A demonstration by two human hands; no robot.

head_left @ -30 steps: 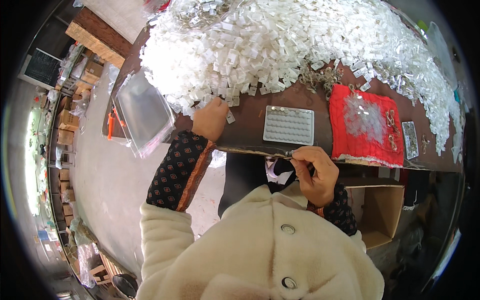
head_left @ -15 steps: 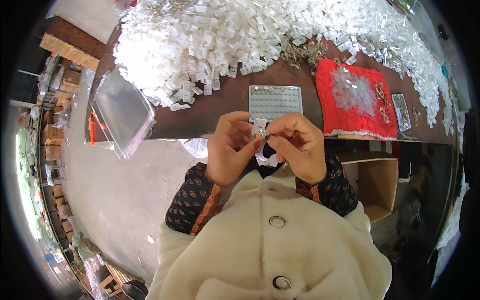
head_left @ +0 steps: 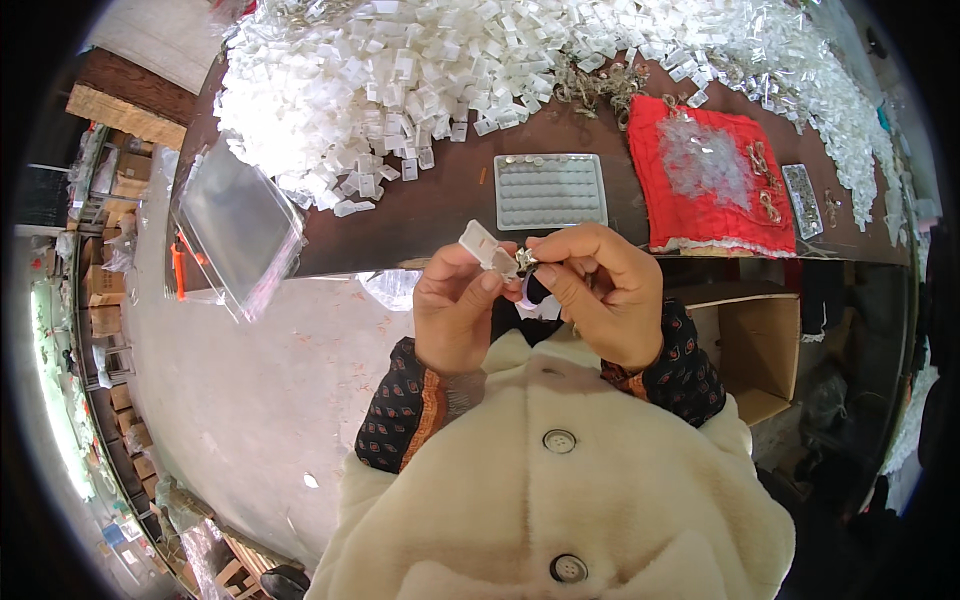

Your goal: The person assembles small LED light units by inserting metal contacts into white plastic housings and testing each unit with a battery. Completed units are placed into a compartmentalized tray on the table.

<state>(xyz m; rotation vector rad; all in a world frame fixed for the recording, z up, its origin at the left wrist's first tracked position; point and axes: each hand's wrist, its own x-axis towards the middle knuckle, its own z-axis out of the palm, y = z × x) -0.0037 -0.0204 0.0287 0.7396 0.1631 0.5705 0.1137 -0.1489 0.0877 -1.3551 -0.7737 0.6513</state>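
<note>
My left hand [head_left: 452, 310] pinches a small white plastic case [head_left: 482, 243], its two halves folded apart. Close beside it, my right hand [head_left: 604, 296] grips a tiny shiny metal piece [head_left: 524, 259] between thumb and fingers; its exact kind is too small to make out. The metal piece is right at the case's edge, and I cannot tell whether they touch. Beyond my hands lies a white tray [head_left: 551, 219] with rows of round hollows and several small pieces along its far row.
A heap of white plastic cases [head_left: 350, 90] covers the table's far side. To the right are a red cloth [head_left: 665, 215] with clear bits, and a small filled tray [head_left: 802, 200]. Clear plastic sheets [head_left: 235, 215] and an orange-handled tool [head_left: 179, 270] lie left. A cardboard box [head_left: 765, 350] stands below the table.
The white case has tilted to the left in my left hand and now shows unfolded. My right hand has turned slightly, with the metal piece more exposed.
</note>
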